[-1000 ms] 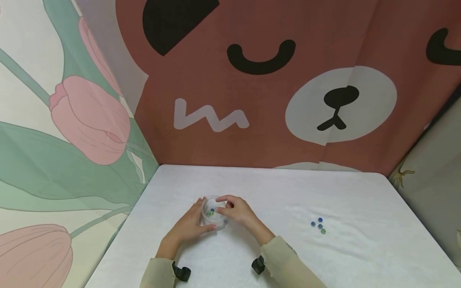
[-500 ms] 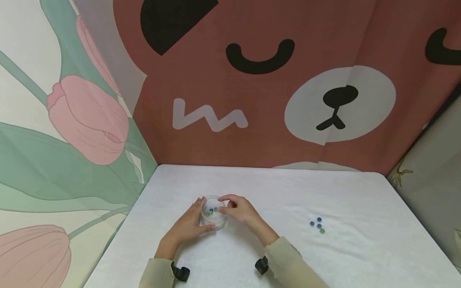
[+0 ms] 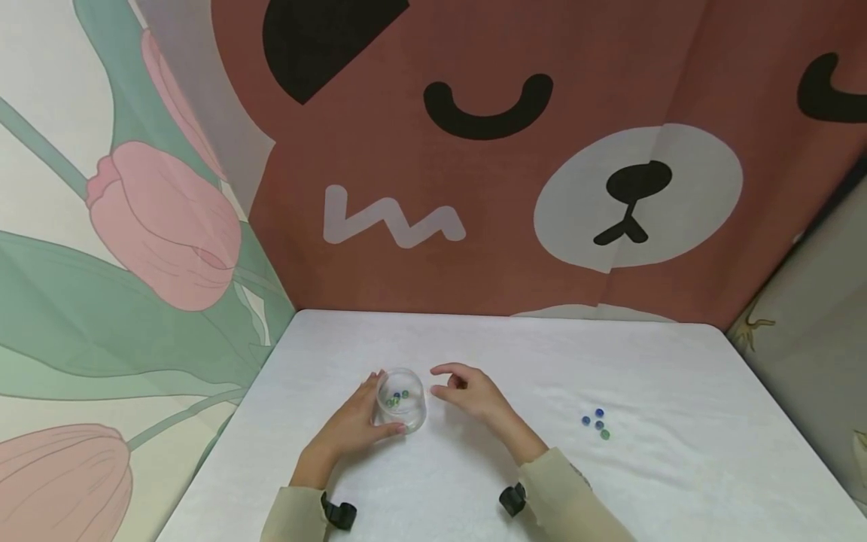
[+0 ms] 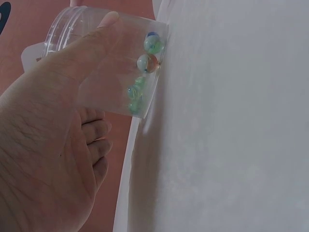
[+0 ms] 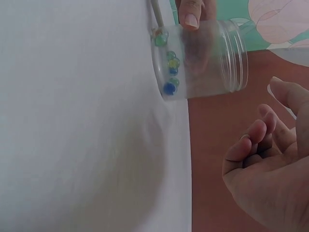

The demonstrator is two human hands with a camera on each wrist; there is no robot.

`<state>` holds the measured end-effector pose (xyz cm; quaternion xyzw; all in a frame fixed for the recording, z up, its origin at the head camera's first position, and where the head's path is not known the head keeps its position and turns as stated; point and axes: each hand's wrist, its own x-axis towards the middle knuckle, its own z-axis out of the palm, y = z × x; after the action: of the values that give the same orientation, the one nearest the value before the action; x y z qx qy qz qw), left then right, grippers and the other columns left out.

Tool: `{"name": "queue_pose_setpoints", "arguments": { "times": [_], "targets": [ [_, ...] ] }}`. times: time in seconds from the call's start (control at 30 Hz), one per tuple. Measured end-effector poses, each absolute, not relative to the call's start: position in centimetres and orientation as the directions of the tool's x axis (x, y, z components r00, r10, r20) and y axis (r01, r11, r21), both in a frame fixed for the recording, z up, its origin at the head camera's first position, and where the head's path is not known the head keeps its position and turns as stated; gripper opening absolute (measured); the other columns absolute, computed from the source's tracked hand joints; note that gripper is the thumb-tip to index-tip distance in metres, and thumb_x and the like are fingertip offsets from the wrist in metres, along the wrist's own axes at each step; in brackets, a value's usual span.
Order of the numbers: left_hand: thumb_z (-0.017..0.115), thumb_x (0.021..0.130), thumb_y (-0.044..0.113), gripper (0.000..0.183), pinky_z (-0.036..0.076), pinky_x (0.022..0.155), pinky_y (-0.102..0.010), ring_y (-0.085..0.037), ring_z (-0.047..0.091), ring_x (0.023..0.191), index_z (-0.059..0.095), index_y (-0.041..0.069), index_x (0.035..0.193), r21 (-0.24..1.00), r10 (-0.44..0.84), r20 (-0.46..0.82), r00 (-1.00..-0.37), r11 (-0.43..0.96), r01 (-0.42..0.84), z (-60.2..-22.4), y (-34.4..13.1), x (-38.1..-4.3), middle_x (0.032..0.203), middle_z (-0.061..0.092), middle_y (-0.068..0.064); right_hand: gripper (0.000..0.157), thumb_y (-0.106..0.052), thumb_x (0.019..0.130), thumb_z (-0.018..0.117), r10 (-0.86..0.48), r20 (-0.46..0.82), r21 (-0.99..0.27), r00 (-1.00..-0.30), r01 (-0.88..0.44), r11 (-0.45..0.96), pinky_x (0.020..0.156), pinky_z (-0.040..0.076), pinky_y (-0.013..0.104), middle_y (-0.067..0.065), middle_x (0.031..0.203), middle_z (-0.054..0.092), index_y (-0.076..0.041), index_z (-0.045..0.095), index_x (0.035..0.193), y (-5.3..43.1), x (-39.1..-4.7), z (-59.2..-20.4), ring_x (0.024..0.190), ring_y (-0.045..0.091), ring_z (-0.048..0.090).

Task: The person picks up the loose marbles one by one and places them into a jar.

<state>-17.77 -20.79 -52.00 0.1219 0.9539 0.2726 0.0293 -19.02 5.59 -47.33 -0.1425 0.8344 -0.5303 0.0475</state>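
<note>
A clear plastic jar point(image 3: 410, 420) with a threaded neck stands upright on the white-covered table. My left hand point(image 3: 347, 429) holds its left side, thumb in front and fingers behind. Several glass marbles point(image 4: 147, 63), green, blue and one with orange, lie at the jar's bottom. To the right of the jar hovers my right hand point(image 3: 477, 395), apart from it. In the right wrist view this hand holds nothing; its thumb and index finger are extended and the other fingers loosely bent. Farther right on the cloth lie several loose marbles point(image 3: 599, 425), blue and green.
White cloth point(image 3: 515, 346) covers the table and wrinkles slightly around the loose marbles. Behind the table hangs a brown bear-print backdrop point(image 3: 393, 278). A tulip-print curtain point(image 3: 169, 226) borders the left side.
A green marble has come out of my right hand into the jar. That hand has then drawn back to the right from the jar's mouth. My left hand keeps its hold.
</note>
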Motion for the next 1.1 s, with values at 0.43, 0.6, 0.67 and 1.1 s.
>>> {"name": "queue_pose_setpoints", "arguments": {
  "times": [0.43,0.6,0.67,1.1],
  "targets": [
    [0.074,0.077,0.071,0.116,0.026,0.123,-0.054,-0.033,0.023,0.154,0.023,0.012,0.162,0.526,0.257,0.014,-0.966,0.820,0.226,-52.1,-20.9,-17.7,0.167,0.023,-0.014,0.033,-0.026,0.089,0.079,-0.244,0.046,-0.889,-0.969,-0.151,0.433,0.064,0.041,0.025,-0.001,0.079,0.054,-0.018,0.073,0.120,9.0,-18.3,-47.0,0.074,0.014,0.050],
    [0.073,0.078,0.070,0.116,0.024,0.123,-0.054,-0.032,0.021,0.154,0.022,0.011,0.162,0.539,0.273,0.015,-0.962,0.808,0.237,-51.9,-20.9,-17.7,0.167,0.022,-0.015,0.032,-0.027,0.089,0.080,-0.212,0.017,-0.886,-0.977,-0.113,0.449,0.064,0.042,0.026,0.000,0.081,0.054,-0.022,0.073,0.119,10.4,-17.9,-47.1,0.076,0.015,0.050],
    [0.074,0.078,0.070,0.116,0.024,0.123,-0.054,-0.032,0.021,0.154,0.022,0.010,0.162,0.542,0.274,0.012,-0.962,0.806,0.236,-51.9,-20.9,-17.7,0.167,0.022,-0.015,0.031,-0.027,0.089,0.080,-0.199,0.006,-0.885,-0.980,-0.097,0.454,0.064,0.042,0.027,0.000,0.082,0.054,-0.024,0.073,0.119,10.9,-17.8,-47.0,0.077,0.016,0.050],
    [0.074,0.077,0.070,0.116,0.024,0.123,-0.054,-0.030,0.019,0.155,0.021,0.014,0.163,0.534,0.252,-0.016,-0.968,0.820,0.204,-51.9,-20.9,-17.7,0.168,0.021,-0.011,0.036,-0.026,0.089,0.079,-0.155,-0.018,-0.875,-0.988,-0.060,0.480,0.064,0.042,0.027,0.002,0.084,0.055,-0.018,0.071,0.123,13.1,-17.3,-46.5,0.079,0.017,0.050]
  ]
}}
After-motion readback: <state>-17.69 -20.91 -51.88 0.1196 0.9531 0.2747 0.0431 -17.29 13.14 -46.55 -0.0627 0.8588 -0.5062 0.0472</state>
